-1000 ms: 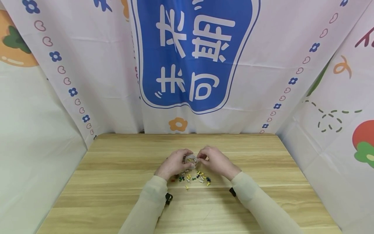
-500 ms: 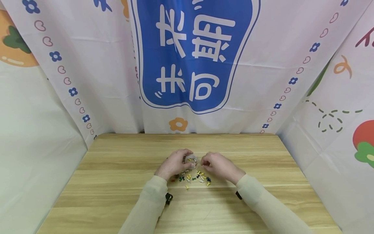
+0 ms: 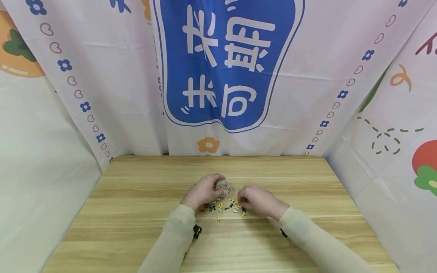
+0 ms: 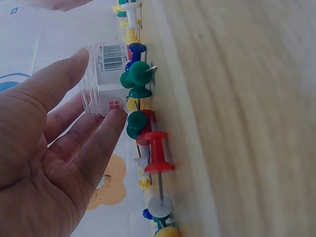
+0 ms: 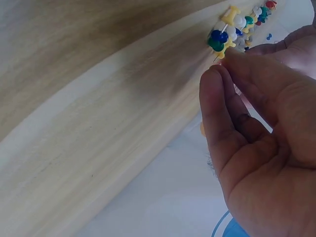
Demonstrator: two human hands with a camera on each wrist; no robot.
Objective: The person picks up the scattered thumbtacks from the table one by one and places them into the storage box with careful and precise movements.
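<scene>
A small clear plastic jar (image 3: 224, 186) stands on the table with a few push pins inside. My left hand (image 3: 203, 192) holds it between thumb and fingers; the left wrist view shows the jar's barcode label (image 4: 113, 58). Loose push pins in yellow, white, green, blue and red lie in front of the jar. My right hand (image 3: 258, 201) is at the right end of these pins, thumb and fingertips close together. In the right wrist view the fingertips are beside a yellow push pin (image 5: 230, 45); whether they grip one is unclear.
A wooden table (image 3: 143, 227) carries everything. Single pins lie apart from the cluster, such as a yellow push pin (image 3: 219, 218) nearer the front. Behind the table hangs a printed cloth (image 3: 136, 94), with more cloth at both sides.
My right hand has moved from the jar's right rim down and to the right, to the pins on the table. The left hand and the jar have stayed in place.
</scene>
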